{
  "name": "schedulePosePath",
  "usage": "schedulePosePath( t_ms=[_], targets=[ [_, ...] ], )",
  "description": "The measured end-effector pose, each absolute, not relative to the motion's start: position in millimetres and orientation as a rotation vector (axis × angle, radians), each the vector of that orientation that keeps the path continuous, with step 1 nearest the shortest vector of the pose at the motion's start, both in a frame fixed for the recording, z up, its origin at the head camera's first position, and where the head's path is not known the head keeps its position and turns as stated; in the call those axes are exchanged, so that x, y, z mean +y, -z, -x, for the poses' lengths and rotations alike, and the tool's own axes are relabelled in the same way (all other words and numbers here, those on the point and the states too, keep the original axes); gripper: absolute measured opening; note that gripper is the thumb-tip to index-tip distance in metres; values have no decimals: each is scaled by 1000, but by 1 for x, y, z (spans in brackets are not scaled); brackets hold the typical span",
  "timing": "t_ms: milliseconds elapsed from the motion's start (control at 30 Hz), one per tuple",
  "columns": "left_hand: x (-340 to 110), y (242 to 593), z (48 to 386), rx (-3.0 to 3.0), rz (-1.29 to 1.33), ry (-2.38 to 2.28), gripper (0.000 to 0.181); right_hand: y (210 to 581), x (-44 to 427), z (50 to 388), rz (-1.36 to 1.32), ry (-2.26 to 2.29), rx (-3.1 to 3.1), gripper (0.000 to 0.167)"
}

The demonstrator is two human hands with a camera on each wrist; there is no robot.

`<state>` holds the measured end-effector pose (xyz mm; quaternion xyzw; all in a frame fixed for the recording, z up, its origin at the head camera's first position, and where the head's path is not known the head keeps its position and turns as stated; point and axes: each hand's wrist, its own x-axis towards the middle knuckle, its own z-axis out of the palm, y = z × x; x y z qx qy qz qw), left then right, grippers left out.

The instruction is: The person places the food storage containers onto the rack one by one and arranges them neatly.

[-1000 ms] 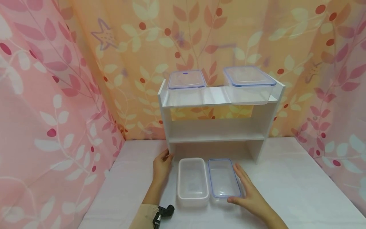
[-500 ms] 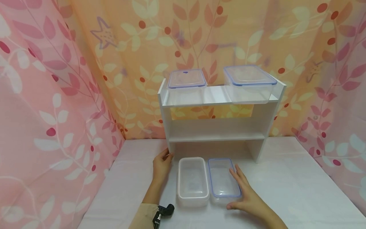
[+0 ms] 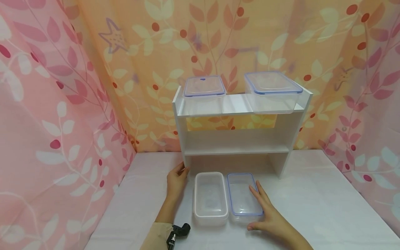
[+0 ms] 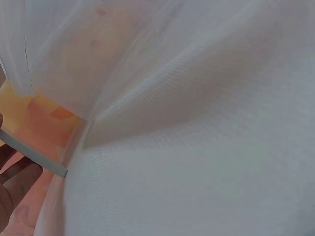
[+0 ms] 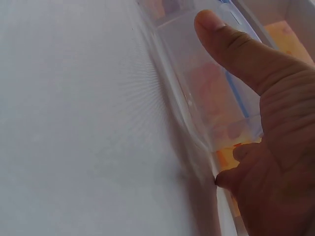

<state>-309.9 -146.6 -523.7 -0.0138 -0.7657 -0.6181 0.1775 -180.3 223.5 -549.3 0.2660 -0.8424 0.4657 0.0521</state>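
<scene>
My left hand (image 3: 176, 182) pinches the front edge of the left side panel of a small white shelf (image 3: 237, 151). In the left wrist view, that pale panel (image 4: 37, 160) passes between its thumb and fingers. Around the right side of a clear food container with a blue-edged lid (image 3: 243, 194), my right hand (image 3: 271, 216) is spread, fingers extended and fingertips over the lid's edge. Its thumb lies near the container's front corner; whether it touches is unclear. Left of this box, a food container with a white-rimmed lid (image 3: 211, 198) stands in front of the shelf.
On the top tier are two clear lidded food containers, a smaller one (image 3: 204, 93) at left and a larger one (image 3: 273, 92) at right. White cloth (image 3: 325, 208) covers the table. Patterned curtains (image 3: 150, 86) hang behind and on both sides.
My right hand has shifted slightly left, its fingers now reaching over the edge of the blue-edged lid. The left hand, the shelf and the containers stay in place.
</scene>
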Motion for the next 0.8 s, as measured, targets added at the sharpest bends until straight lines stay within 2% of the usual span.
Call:
schedulePosePath(
  t_ms=[333, 800],
  targets=[
    [-148, 526, 312, -2166, 56, 1748, 37, 548, 222, 180, -640, -1407, -2643, 121],
    [-147, 526, 311, -2163, 32, 1744, 39, 550, 224, 180, -649, -1294, -2626, 123]
  ],
)
